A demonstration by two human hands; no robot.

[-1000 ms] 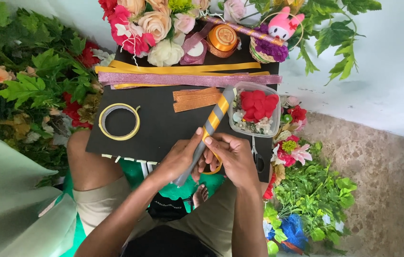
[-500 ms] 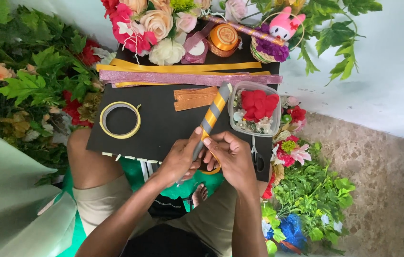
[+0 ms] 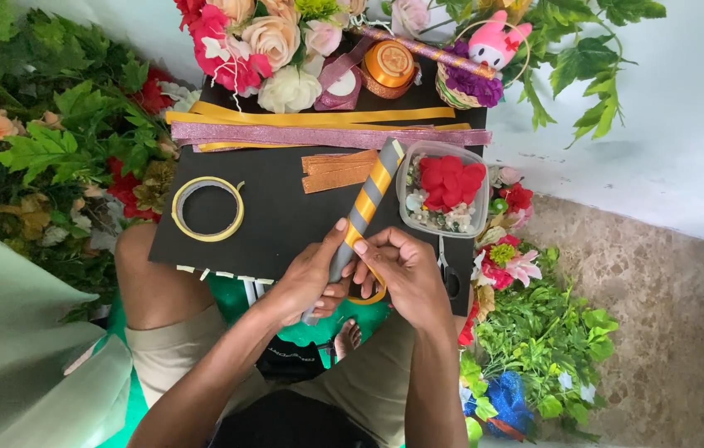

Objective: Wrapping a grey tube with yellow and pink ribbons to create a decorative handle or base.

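Together, left hand (image 3: 306,280) and right hand (image 3: 406,274) apparently clasp striped tube (image 3: 366,205).

One head camera looks straight down from close above the person's lap onto a black board (image 3: 286,207), with flowers (image 3: 273,37) at the far edge.

Soft, even daylight all over, pretty bright, no harsh glare. Only faint shadows under the hands on the black board (image 3: 286,224). Focus is sharp in the middle; the pale green cloth (image 3: 12,348) at the edge looks soft and stretched.
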